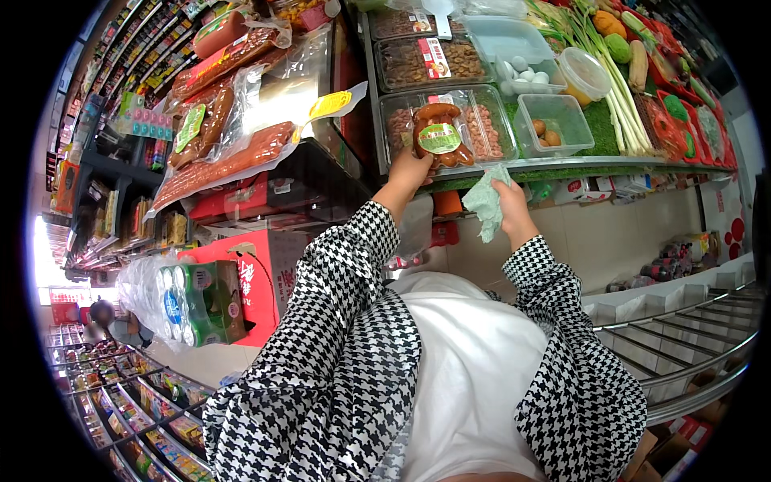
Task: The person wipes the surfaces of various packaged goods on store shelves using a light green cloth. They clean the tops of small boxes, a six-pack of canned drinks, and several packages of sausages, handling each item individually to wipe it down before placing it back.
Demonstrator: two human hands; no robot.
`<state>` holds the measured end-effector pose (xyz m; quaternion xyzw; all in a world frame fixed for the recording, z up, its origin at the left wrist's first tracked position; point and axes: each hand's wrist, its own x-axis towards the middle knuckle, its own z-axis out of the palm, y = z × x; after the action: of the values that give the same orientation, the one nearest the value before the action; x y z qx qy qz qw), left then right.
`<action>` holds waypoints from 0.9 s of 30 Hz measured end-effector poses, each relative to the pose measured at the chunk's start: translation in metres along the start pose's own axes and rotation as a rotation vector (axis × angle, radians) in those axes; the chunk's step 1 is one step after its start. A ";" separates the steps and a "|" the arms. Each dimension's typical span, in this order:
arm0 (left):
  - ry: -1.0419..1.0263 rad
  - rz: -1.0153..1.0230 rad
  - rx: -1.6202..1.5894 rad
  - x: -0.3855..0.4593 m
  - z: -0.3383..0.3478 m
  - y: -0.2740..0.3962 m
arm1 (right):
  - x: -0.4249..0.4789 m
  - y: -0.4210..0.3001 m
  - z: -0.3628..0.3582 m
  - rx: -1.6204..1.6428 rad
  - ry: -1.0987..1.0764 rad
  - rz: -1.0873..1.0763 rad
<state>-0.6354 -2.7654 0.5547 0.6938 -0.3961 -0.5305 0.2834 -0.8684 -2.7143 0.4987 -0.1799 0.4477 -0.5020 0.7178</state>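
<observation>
My left hand (409, 170) grips the lower left edge of a vacuum pack of brown sausages (444, 137) with a green and yellow label. The pack is held over a clear plastic box of pink-coated nuts (485, 123) at the front of the display counter. In my right hand (513, 202) is a crumpled pale green cloth (483, 202), hanging just in front of the counter's metal edge (542, 164). To the right of the nut box stands a clear tub (554, 123) with several brown eggs in it.
More sausage packs (223, 147) lie on a glass-topped case to the left. White eggs (524, 75), a lidded round tub (584, 73) and spring onions (614, 84) occupy the counter. A red carton (256, 283) and shrink-wrapped cans (181, 304) stand at lower left; a metal rack (680, 337) is at right.
</observation>
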 end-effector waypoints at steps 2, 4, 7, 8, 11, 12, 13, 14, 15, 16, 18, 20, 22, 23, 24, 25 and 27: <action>0.037 0.033 0.044 -0.002 -0.004 -0.007 | 0.000 0.004 0.005 -0.011 -0.030 0.007; 0.091 0.087 0.113 -0.012 -0.004 -0.008 | -0.002 0.002 0.012 -0.039 -0.023 0.008; 0.220 0.385 0.432 -0.013 -0.012 -0.033 | -0.012 -0.007 0.031 -0.082 -0.094 -0.030; 0.478 0.651 0.718 -0.016 -0.010 -0.051 | -0.017 -0.011 0.040 -0.093 -0.130 -0.052; 0.100 0.584 0.281 -0.087 -0.014 -0.006 | -0.028 -0.024 0.058 -0.120 -0.175 -0.076; 0.014 0.645 0.223 -0.107 -0.022 0.006 | -0.033 -0.031 0.065 -0.121 -0.225 -0.062; -0.076 0.705 0.165 -0.127 -0.031 0.018 | -0.041 -0.037 0.078 -0.102 -0.247 -0.083; -0.142 0.696 0.092 -0.148 -0.041 0.034 | -0.052 -0.044 0.093 -0.084 -0.268 -0.106; -0.150 0.721 0.083 -0.170 -0.056 0.047 | -0.064 -0.049 0.110 -0.060 -0.292 -0.126; -0.163 0.751 0.068 -0.187 -0.069 0.060 | -0.074 -0.057 0.123 -0.098 -0.302 -0.152; -0.150 0.852 0.021 -0.219 -0.095 0.076 | -0.091 -0.068 0.144 -0.104 -0.357 -0.193; -0.114 0.977 -0.009 -0.244 -0.122 0.090 | -0.109 -0.079 0.161 -0.103 -0.424 -0.227; 0.017 1.064 -0.001 -0.270 -0.153 0.105 | -0.135 -0.095 0.181 -0.130 -0.521 -0.300; 0.109 1.134 0.018 -0.275 -0.168 0.109 | -0.146 -0.101 0.192 -0.142 -0.566 -0.335; 0.224 1.141 0.005 -0.284 -0.181 0.115 | -0.157 -0.109 0.203 -0.181 -0.575 -0.393; 0.331 1.142 -0.008 -0.290 -0.193 0.119 | -0.164 -0.117 0.214 -0.207 -0.610 -0.453; 0.578 1.138 0.027 -0.294 -0.222 0.128 | -0.177 -0.135 0.238 -0.262 -0.683 -0.574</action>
<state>-0.4906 -2.5882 0.8704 0.4933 -0.6170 -0.0834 0.6074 -0.7646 -2.6616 0.8031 -0.5406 0.1773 -0.5318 0.6273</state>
